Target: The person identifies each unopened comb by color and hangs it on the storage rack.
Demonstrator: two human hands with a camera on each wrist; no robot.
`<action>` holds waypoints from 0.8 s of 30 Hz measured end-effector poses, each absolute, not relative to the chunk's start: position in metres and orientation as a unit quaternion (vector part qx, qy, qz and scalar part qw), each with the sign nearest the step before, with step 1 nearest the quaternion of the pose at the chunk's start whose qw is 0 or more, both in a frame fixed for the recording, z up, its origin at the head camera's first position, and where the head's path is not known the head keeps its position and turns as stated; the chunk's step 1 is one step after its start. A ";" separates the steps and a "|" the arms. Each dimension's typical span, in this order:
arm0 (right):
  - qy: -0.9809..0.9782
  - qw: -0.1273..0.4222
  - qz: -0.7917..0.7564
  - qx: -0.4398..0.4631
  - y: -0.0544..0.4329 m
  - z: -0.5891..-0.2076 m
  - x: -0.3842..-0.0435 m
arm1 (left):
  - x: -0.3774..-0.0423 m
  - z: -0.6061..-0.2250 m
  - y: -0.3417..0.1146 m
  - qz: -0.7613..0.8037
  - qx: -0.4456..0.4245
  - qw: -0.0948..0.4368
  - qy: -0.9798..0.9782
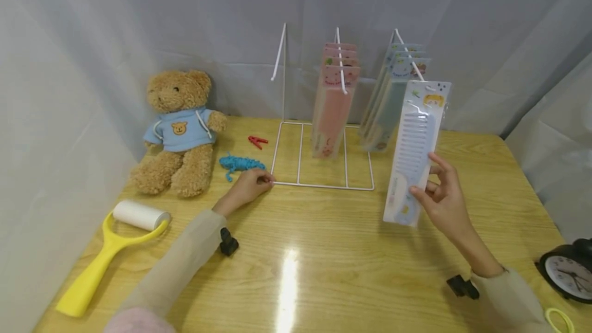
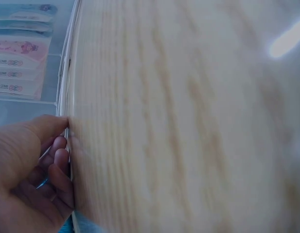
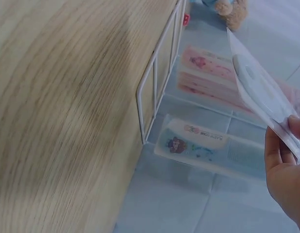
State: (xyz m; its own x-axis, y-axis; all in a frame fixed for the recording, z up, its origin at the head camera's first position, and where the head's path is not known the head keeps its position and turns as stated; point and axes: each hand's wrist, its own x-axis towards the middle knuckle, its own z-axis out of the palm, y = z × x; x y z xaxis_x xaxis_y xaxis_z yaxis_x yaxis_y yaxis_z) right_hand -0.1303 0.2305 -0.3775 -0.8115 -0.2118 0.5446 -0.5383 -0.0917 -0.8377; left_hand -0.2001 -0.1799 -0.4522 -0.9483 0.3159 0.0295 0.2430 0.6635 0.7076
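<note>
My right hand (image 1: 445, 203) pinches a packaged white comb (image 1: 413, 155) between thumb and fingers, low on its right edge. The pack stands nearly upright in front of the right hook (image 1: 407, 51) of a white wire display rack (image 1: 324, 186); whether the hook's tip passes through its hole, I cannot tell. With thumb and fingertips, my left hand (image 1: 247, 189) pinches the rack's front left corner, seen closer in the left wrist view. Pink comb packs (image 1: 336, 112) hang on the middle hook and blue-green packs (image 1: 390, 102) on the right one. The left hook (image 1: 279, 53) is bare.
A teddy bear (image 1: 178, 135) in a blue hoodie sits left of the rack, near a blue cord bundle (image 1: 240, 163) and a red clip (image 1: 257, 141). A yellow-handled roller (image 1: 99, 258) lies front left. A black alarm clock (image 1: 569, 274) and yellow loop (image 1: 559, 317) are at right.
</note>
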 end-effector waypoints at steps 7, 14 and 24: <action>-0.668 0.113 0.690 0.256 0.228 -0.381 -0.155 | -0.201 -0.451 -0.179 0.380 0.152 0.053 0.911; -0.675 0.129 0.688 0.235 0.225 -0.387 -0.182 | -0.201 -0.452 -0.179 0.380 0.155 0.051 0.910; -0.723 0.126 0.644 0.216 0.219 -0.389 -0.207 | -0.201 -0.454 -0.181 0.378 0.154 0.048 0.912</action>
State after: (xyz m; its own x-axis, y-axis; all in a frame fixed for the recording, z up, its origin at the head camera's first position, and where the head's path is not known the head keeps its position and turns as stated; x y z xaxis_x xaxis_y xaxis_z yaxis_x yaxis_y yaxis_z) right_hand -0.2069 0.2193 -0.3892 -0.8750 -0.1498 0.4603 -0.4746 0.0779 -0.8768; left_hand -0.2014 -0.1809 -0.4537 -0.9480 0.3169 0.0289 0.2444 0.6669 0.7040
